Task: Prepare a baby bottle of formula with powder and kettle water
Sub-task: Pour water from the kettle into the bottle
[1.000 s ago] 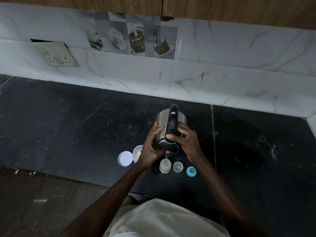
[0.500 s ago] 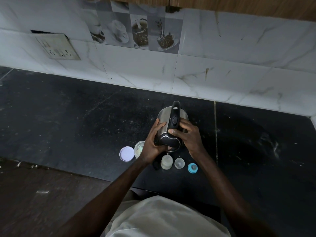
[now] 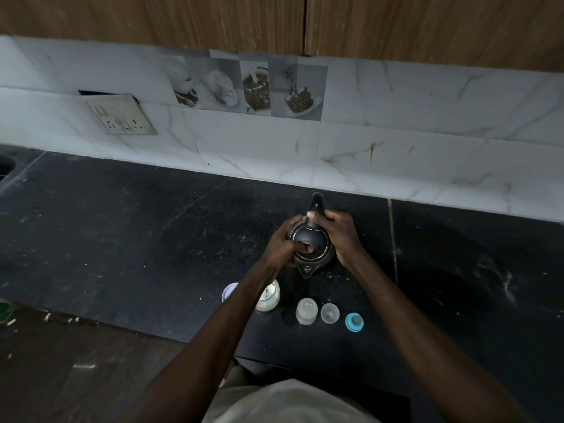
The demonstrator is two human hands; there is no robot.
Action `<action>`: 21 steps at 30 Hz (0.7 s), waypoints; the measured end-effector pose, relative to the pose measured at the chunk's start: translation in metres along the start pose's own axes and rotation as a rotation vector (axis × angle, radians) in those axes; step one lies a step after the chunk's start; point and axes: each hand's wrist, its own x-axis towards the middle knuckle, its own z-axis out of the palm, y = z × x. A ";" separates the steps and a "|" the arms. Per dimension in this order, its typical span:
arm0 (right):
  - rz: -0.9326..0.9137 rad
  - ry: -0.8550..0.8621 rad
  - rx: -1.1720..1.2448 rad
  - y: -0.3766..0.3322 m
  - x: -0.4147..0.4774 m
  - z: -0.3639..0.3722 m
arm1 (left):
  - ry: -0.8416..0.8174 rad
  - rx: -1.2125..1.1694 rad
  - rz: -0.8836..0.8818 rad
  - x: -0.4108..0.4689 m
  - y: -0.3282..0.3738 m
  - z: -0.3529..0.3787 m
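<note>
The kettle (image 3: 309, 235) sits in the middle of the frame on or just over the dark surface (image 3: 137, 239). Its base is hidden under its own body, so contact cannot be told. It is seen from above: only the dark lid, the spout and the handle top show, and the sides are covered by both grips. It stands upright, with the spout towards the bottom of the frame and the handle towards the top.

The left grip (image 3: 282, 244) clasps the kettle's left side, thumb on the far rim and fingers curled over the lid. The right grip (image 3: 340, 236) is wrapped round the handle, fingers closed on it.

Below the spout and apart from it, the bottle (image 3: 306, 311) stands open, its contents hard to make out. Just right of it are a clear cap (image 3: 330, 313) and a blue ring (image 3: 354, 322). To the left is a jar (image 3: 270, 297), and a pale lid (image 3: 229, 292) is partly hidden by the left forearm.
</note>
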 end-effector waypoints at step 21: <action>0.197 -0.009 -0.017 0.001 0.104 0.015 | 0.054 0.066 -0.155 0.074 0.046 -0.023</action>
